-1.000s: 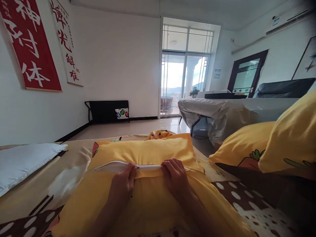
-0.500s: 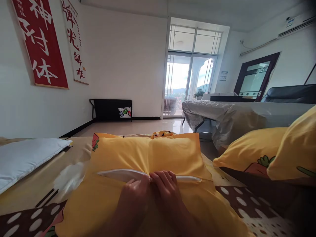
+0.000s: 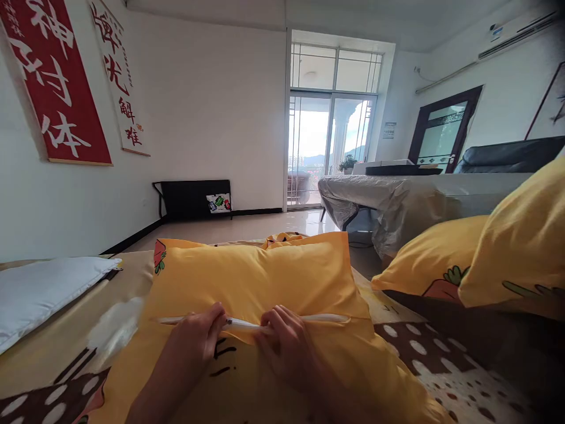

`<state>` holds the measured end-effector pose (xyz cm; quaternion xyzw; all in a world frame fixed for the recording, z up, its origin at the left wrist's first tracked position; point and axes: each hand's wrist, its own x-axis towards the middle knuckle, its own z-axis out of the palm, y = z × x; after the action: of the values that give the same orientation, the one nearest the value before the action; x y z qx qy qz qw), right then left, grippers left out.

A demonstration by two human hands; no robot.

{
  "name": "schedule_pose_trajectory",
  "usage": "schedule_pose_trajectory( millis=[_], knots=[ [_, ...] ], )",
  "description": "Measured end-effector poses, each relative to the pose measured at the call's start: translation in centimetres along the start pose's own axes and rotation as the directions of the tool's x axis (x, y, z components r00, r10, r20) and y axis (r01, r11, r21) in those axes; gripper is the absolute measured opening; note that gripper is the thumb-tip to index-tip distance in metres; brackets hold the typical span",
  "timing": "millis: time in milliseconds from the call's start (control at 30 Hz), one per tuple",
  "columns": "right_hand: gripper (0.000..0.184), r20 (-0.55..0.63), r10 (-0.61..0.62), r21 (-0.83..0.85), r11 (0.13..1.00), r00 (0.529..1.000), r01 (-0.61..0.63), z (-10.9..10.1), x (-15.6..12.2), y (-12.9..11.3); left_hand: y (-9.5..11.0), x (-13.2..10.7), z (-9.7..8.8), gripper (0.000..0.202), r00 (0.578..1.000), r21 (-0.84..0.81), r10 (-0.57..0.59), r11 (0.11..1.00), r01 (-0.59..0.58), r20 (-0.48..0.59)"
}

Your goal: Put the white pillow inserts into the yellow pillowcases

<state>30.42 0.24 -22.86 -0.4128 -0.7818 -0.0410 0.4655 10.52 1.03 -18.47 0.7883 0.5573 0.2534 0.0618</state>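
Note:
A yellow pillow (image 3: 256, 277) in a zipped case lies on the bed in front of me. A white zipper line (image 3: 309, 318) runs across its near side. My left hand (image 3: 194, 341) pinches the zipper at its left part, fingers closed. My right hand (image 3: 285, 344) grips the case edge at the zipper just to the right, fingers curled. The two hands are a short gap apart.
A white pillow (image 3: 44, 288) lies at the left on the patterned bedsheet (image 3: 441, 365). Two more yellow pillows (image 3: 441, 253) are stacked at the right. Beyond the bed stand a plastic-covered table (image 3: 410, 200), a black bench (image 3: 194, 197) and a glass balcony door (image 3: 326, 147).
My left hand has slid left along the zipper, away from the right hand, and the open slit showing white filling has narrowed. The right hand stayed near the middle.

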Motion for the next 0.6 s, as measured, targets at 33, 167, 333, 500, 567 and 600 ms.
schedule_pose_trajectory(
  millis=[33, 167, 333, 500, 567, 600],
  knots=[
    [0.021, 0.077, 0.04, -0.041, 0.998, 0.996, -0.037, -0.2, 0.1, 0.0, -0.5, 0.1, -0.4, 0.029, 0.999, -0.013, -0.02, 1.0, 0.02, 0.032],
    [0.083, 0.345, 0.193, -0.273, 0.957, 0.919, -0.099, -0.3, 0.1, 0.0, -1.7, 0.2, -1.2, 0.028, 0.993, -0.048, -0.033, 0.998, 0.039, 0.116],
    [0.057, 0.125, 0.14, -0.307, 0.947, 0.982, -0.096, 0.9, -0.4, 1.0, -1.1, -0.4, -1.1, 0.028, 1.0, 0.0, 0.008, 1.0, -0.008, 0.003],
    [0.027, -0.469, -0.185, -0.153, 0.98, 0.864, 0.127, 0.0, 0.5, 1.8, 1.8, -1.5, 1.7, 0.015, 0.771, 0.107, 0.371, 0.922, -0.372, -0.518],
    [0.02, -0.569, -0.234, -0.18, 0.971, 0.789, 0.158, -1.5, 0.0, 1.7, 2.0, -2.5, 3.2, 0.011, 0.606, 0.183, 0.479, 0.856, -0.484, -0.635],
    [0.021, -0.566, -0.257, -0.199, 0.965, 0.783, 0.173, -2.2, -0.7, 1.6, 1.7, -3.2, 4.0, 0.013, 0.555, 0.221, 0.509, 0.835, -0.504, -0.658]
  ],
)
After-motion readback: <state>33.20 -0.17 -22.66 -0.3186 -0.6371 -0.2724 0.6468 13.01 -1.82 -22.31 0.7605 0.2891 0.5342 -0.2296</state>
